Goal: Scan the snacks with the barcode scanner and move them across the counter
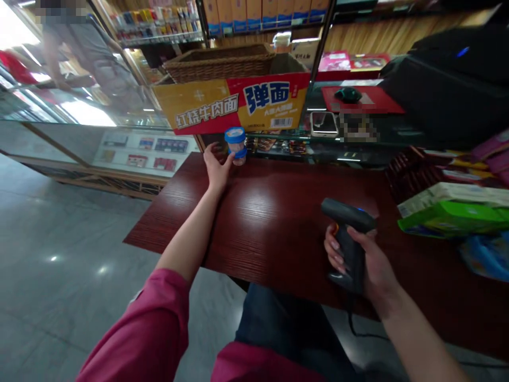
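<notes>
We worked at a dark red wooden table (278, 212), and every place below is given from it. Our left hand (217, 170) reached to the table's far left corner, where a small clear jar with a blue lid (236, 144) stood upright on the wood. The thumb lay against the jar's lower side and the fingers curled just to its left. We could not tell whether the hand truly clasped the jar or only touched it. The arm stretched out over the table's left edge, its pink sleeve pushed up above the elbow.

Our right hand (363, 260) hovered above the table's near right part, clenched around the handle of a dark barcode scanner (348, 233). The scanner's head pointed left across the table, and its cable hung down past the near edge.

Beyond the table's far edge stood a red and yellow cardboard box (234, 103) with a wicker basket (220, 61) behind it. A green packet (449, 212) lay at the table's right end. Past the far edge, to the right of the box, a phone (323, 123) and a computer mouse (347, 94) rested on a glass counter. Another person (75, 48) stood well beyond the table's far left corner.
</notes>
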`<state>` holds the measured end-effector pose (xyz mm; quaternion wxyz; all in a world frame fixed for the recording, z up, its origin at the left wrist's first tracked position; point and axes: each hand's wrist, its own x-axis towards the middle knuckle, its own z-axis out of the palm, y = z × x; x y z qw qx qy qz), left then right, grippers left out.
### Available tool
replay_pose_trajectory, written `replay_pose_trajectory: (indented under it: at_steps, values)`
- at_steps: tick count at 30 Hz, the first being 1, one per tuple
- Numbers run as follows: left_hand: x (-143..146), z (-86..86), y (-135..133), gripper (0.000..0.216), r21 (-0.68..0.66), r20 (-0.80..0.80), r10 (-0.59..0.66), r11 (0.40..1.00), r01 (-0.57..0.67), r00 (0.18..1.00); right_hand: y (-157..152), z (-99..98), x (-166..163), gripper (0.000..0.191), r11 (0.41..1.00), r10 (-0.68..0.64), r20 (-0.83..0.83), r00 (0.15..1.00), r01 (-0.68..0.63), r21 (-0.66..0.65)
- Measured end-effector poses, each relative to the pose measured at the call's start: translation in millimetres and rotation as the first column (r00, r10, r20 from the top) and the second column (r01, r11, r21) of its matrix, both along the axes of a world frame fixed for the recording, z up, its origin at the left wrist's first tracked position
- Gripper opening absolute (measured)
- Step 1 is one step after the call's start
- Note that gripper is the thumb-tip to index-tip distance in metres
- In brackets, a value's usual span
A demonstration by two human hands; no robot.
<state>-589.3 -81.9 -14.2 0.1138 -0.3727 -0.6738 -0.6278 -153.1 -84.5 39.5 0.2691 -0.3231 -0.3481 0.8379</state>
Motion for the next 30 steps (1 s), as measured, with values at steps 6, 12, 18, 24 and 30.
replay_pose_trajectory:
  at_steps: [6, 12, 18, 24, 30]
  values:
    - [-15.8, 1.8, 32.5, 0.097, -0.037, -0.042, -0.14, 0.99, 0.138, 0.989, 1.9, 1.6, -8.9, 0.033, 1.0, -0.026, 0.107, 0.994, 0.027, -0.011]
    - [-24.3, 1.6, 35.7, 0.097, 0.005, 0.11, -0.25, 0.968, 0.251, 0.962, 2.9, 2.8, -11.1, 0.033, 0.997, -0.058, 0.153, 0.986, 0.064, -0.037]
    - [-24.8, 11.5, 33.7, 0.091, 0.024, 0.04, -0.166, 0.986, 0.165, 0.985, 0.4, 1.4, -10.1, 0.031, 0.998, -0.051, 0.098, 0.994, 0.053, -0.015]
    - [22.1, 41.7, 13.5, 0.071, 0.099, 0.054, -0.299, 0.951, 0.293, 0.953, -0.9, -2.1, -5.7, 0.03, 0.999, 0.001, -0.003, 1.0, -0.001, 0.045]
    - [133.8, 19.2, 9.5, 0.069, 0.056, 0.429, -0.788, 0.51, 0.858, 0.441, -2.7, -8.6, 2.1, 0.03, 0.999, 0.036, -0.126, 0.991, -0.032, 0.035]
